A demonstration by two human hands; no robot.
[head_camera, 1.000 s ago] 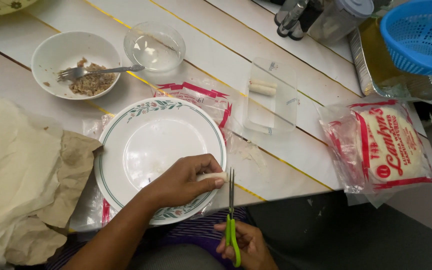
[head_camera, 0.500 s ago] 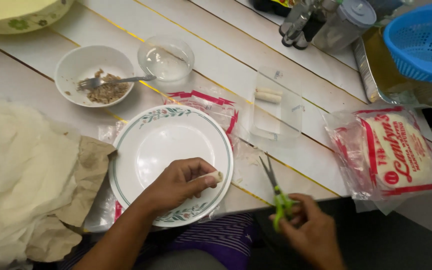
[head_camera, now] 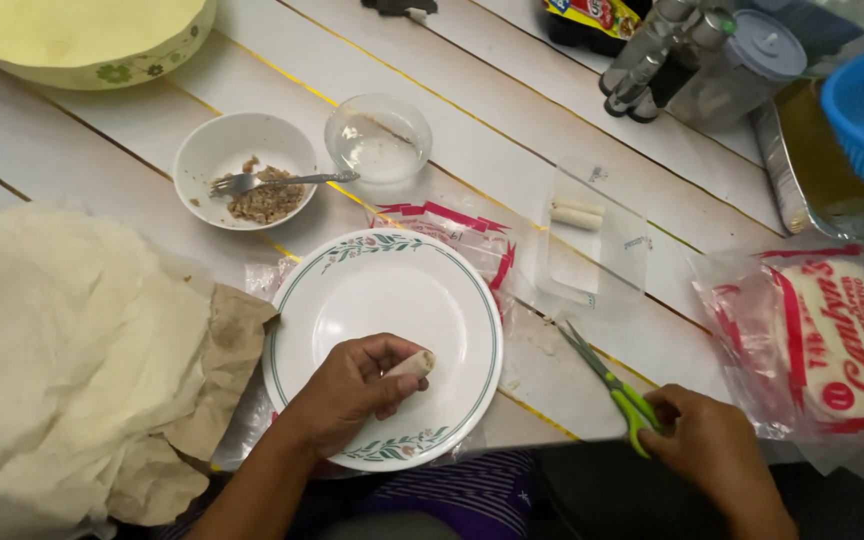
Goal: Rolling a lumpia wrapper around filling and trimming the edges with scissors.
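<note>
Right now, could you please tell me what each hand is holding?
Left hand: closed on a small roll over the plate.
Right hand: closed on the scissors.

- The tabletop (head_camera: pixel 512 110) before me is white planks with thin yellow seams.
- On it, near me, sits a white plate (head_camera: pixel 352 300) with a green floral rim, resting on clear plastic wrap.
- To my left lies a cream cloth (head_camera: pixel 62 350) over brown paper (head_camera: pixel 222 360).
- Farther off stand a white bowl (head_camera: pixel 212 150) with a fork (head_camera: pixel 282 181) and a small glass bowl (head_camera: pixel 379 140).
- To my right lie a clear tray (head_camera: pixel 592 250) with two pale rolls, green-handled scissors (head_camera: pixel 607 385) and a red-and-white wrapper packet (head_camera: pixel 832 340).
</note>
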